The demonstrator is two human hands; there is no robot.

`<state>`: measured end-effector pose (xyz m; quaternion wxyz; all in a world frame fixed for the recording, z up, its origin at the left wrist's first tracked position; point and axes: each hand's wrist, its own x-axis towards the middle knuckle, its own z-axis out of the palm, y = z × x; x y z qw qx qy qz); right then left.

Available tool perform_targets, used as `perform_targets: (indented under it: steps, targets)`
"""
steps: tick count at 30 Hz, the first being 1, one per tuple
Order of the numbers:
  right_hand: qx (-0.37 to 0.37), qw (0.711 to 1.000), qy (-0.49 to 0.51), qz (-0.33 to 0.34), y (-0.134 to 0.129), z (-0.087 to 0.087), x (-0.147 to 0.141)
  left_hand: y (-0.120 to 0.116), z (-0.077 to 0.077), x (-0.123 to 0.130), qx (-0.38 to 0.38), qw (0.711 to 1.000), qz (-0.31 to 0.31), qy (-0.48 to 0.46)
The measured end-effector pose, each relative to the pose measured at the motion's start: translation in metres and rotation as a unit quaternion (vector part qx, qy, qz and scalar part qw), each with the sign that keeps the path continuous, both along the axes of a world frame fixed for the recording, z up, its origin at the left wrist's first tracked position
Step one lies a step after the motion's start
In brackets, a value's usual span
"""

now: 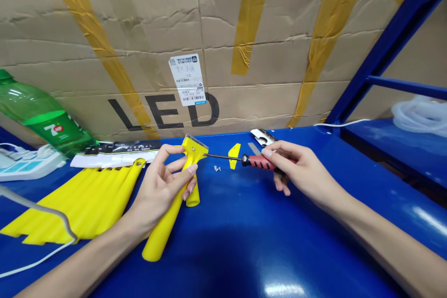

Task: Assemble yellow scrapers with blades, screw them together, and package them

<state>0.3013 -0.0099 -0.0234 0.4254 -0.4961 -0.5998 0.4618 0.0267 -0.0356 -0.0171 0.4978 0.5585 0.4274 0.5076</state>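
Note:
My left hand is closed around the neck of a yellow scraper, its head up and its handle slanting down toward me. A screw shows in the head near the metal edge. My right hand grips a red and black screwdriver, whose shaft points left with its tip at the right side of the scraper head. Behind the held scraper, another yellow handle is partly hidden. Small screws lie beside a yellow plate, and a metal blade is near the screwdriver's handle.
Several yellow handles lie at left by black and white packaging. A green bottle, a power strip and a white cable are further left. A cardboard box stands behind the blue table.

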Motion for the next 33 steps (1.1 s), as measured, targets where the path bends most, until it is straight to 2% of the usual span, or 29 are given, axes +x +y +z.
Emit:
perform_targets:
  steps: [4,6,8,11,13,21,28,30,33]
  targets:
    - [-0.051,0.998,0.007,-0.023,0.001,-0.002,0.0,-0.001,0.0,0.001,-0.001,1.0,-0.008,0.005]
    - [-0.053,0.998,-0.005,-0.016,0.001,0.001,0.003,-0.001,-0.001,0.0,-0.003,1.0,-0.011,0.007]
    - [-0.015,0.999,-0.046,0.003,0.002,0.004,0.008,0.0,-0.002,0.0,-0.012,1.0,-0.013,0.009]
    - [0.08,0.991,-0.105,0.022,0.001,0.008,0.013,0.001,-0.003,0.0,-0.021,1.0,-0.012,0.006]
    - [0.099,0.99,-0.102,0.025,0.0,0.009,0.014,0.001,-0.002,0.0,-0.018,1.0,-0.01,0.0]
    - [-0.028,0.999,0.019,0.01,-0.002,0.006,0.009,0.0,0.0,-0.001,-0.007,1.0,-0.018,0.008]
    - [-0.173,0.978,0.114,0.007,0.003,0.002,0.006,-0.001,0.004,0.001,0.001,1.0,-0.002,0.009]
    - [-0.173,0.979,0.108,0.015,0.002,0.001,0.004,-0.001,0.005,0.002,0.006,1.0,0.006,0.012]
    - [-0.101,0.994,0.043,0.018,0.0,0.003,0.005,0.0,0.001,0.002,-0.018,1.0,-0.002,0.009]
